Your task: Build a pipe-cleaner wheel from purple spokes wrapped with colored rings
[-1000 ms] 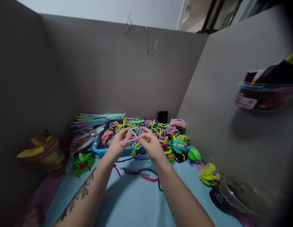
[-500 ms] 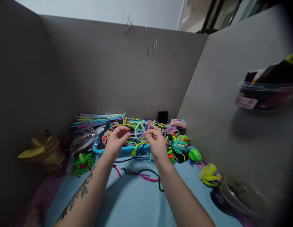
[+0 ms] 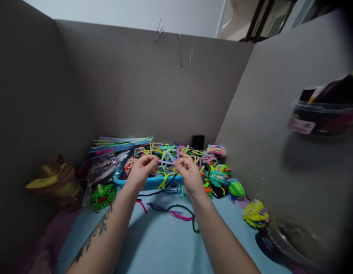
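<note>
Between my two hands stretches a lilac pipe cleaner [image 3: 166, 162], with looped lilac and mint pieces standing up from it. Thumb and fingers of my left hand [image 3: 142, 168] pinch its left end. My right hand [image 3: 188, 170] pinches the other side, close to a purple loop. Both hands are raised in front of a blue tray [image 3: 149, 183] heaped with tangled coloured pipe cleaners. How the loops join under my right fingers cannot be made out. Below the hands, a dark green pipe cleaner [image 3: 183, 206] and a pink one [image 3: 180, 217] lie on the light blue table.
A bundle of straight pipe cleaners [image 3: 122, 144] lies behind the tray's left side. A green fuzzy creature [image 3: 102, 196] sits at left, near a brown pot [image 3: 61, 186]. Fuzzy figures, including a yellow one [image 3: 255, 214], line the right. Grey partitions [image 3: 153, 87] enclose the table.
The view has shifted slightly, so everything sits a little further right. Both hands keep their pinch on the lilac pipe cleaner, with almost no movement.
</note>
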Demonstrator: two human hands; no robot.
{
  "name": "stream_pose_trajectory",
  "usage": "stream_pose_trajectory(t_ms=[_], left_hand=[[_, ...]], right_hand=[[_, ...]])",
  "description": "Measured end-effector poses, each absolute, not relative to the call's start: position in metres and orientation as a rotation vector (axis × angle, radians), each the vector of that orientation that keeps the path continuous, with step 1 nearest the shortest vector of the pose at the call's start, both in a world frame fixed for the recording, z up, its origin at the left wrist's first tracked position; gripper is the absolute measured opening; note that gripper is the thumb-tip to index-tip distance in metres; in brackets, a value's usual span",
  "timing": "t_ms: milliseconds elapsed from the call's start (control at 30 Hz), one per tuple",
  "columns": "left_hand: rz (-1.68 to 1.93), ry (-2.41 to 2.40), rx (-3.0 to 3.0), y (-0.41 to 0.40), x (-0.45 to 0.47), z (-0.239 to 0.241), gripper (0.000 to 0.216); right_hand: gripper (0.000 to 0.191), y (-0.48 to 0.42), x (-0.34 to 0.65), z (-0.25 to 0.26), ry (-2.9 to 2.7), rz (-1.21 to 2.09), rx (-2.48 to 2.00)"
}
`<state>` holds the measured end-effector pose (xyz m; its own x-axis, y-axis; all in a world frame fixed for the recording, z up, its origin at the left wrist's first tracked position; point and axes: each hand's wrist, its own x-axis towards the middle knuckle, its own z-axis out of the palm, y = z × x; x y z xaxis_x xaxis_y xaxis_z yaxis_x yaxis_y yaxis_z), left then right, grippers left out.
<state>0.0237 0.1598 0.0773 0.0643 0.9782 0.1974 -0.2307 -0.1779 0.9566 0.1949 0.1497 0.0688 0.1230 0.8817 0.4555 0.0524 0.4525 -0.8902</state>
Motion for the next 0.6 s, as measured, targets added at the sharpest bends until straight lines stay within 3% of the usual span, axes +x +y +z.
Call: stream_pose_trajectory(t_ms=[267,600], left_hand=[[1.153,0.684,0.860,0.1624,0.0192,0.0748,0.022],[1.090,0.609,0.705,0.1663,0.0179,0.0738,0.018]], right_hand=[[0.021,0.1439,0.1914,0.0767,-1.305,0.995,-0.842],[0.021,0.1462,0.1905,0.0733,-1.282,1.023,-0.818]])
